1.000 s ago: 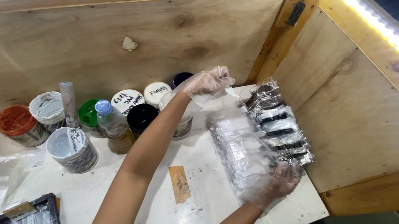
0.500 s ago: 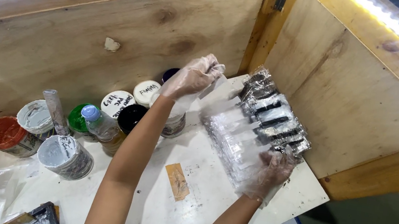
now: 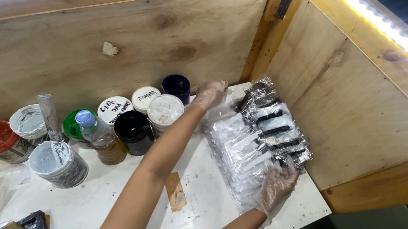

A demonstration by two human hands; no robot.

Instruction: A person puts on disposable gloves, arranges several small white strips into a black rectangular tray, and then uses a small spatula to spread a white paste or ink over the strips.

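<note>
Two gloved hands on row of clear plastic sachets [image 3: 260, 147]: left hand [image 3: 211, 94] grasping far end, shifted nearer since; right hand [image 3: 277, 184] pressing near end, unmoved.

Glossy clear plastic is seen on the packets [image 3: 261, 141]; thin, seemingly plastic gloves cover the hands [image 3: 276, 184]. The plywood walls [image 3: 134, 35] look matt and rough-grained.

Paint-smeared jars [image 3: 58, 162], lidded tubs [image 3: 145, 98], a small bottle [image 3: 99, 138], perhaps tape [image 3: 176, 192], plywood walls [image 3: 133, 40]
</note>
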